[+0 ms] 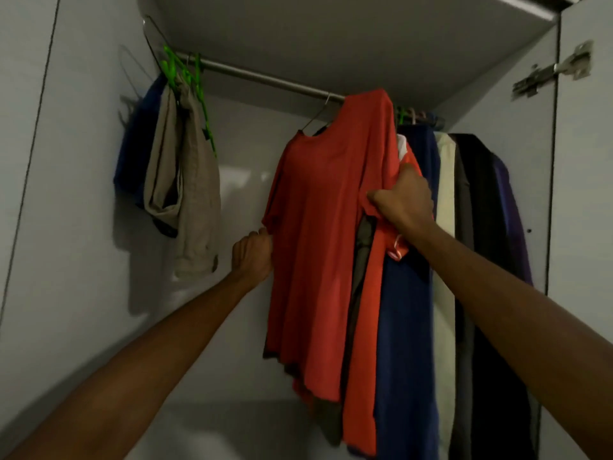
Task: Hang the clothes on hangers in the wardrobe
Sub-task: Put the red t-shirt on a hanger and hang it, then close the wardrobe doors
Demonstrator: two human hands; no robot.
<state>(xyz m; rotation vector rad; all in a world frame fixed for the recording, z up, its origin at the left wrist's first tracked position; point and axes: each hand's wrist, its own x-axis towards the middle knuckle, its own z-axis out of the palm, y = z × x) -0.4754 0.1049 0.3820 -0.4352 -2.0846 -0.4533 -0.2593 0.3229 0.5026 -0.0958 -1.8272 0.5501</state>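
An orange-red T-shirt (pixel 318 227) hangs on a thin wire hanger (pixel 316 114) from the metal rail (pixel 265 79) of the wardrobe. My left hand (pixel 252 255) grips the shirt's left sleeve edge, fingers curled. My right hand (pixel 403 199) grips the shirt's right sleeve and side, bunching the cloth. To the right of the shirt hang a dark blue garment (pixel 406 327), a cream one (pixel 444 227) and dark ones (pixel 487 227).
At the rail's left end hang green plastic hangers (pixel 185 74) with beige trousers (pixel 190 194) and a blue garment (pixel 139 151). The wardrobe's white walls close in left and back. An open door with a metal hinge (pixel 554 73) stands at right.
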